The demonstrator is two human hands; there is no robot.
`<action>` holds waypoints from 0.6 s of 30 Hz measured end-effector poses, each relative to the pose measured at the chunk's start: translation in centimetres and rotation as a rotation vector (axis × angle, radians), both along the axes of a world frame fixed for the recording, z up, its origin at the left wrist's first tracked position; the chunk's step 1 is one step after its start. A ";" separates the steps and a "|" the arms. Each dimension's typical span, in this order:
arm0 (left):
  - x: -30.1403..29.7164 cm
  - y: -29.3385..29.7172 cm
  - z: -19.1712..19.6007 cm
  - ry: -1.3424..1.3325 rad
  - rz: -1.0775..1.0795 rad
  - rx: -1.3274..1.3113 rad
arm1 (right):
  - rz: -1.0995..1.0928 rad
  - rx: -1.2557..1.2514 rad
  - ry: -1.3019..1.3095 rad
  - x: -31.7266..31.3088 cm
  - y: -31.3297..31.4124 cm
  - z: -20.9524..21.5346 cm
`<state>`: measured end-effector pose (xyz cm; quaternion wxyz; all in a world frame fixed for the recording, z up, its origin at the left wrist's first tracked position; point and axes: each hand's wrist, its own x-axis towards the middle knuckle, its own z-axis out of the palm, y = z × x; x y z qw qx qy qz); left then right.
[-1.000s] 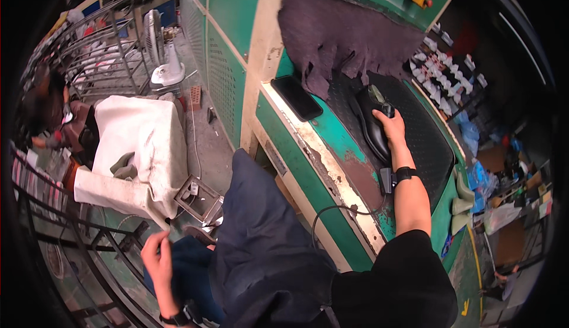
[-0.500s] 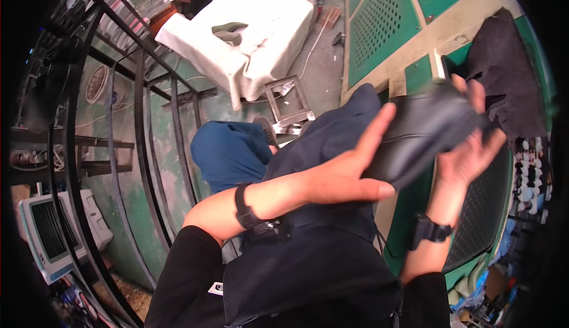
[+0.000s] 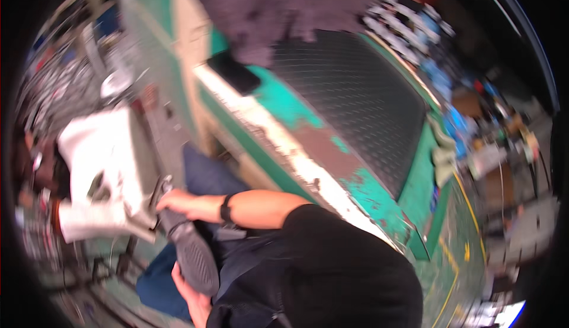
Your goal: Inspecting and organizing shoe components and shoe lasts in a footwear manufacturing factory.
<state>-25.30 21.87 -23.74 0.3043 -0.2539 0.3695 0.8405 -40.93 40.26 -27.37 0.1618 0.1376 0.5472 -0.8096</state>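
The right hand grips 1 upturned dark shoe by its heel end while the left hand cups its toe.

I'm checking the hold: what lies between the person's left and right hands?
In the head view, a dark shoe spans the stretch from the right hand to the left hand.

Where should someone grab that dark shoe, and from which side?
The shoe is probably best gripped at its narrower end from the person's right, as the right hand does, with the left hand supporting the broad end from the near side. It slants lengthwise, ribbed sole up, so holding both ends should steady it.
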 end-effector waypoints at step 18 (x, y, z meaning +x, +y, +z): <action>-13.8 2.3 -7.3 0.190 -0.299 -0.098 | 0.019 0.161 0.110 -1.1 2.4 -2.6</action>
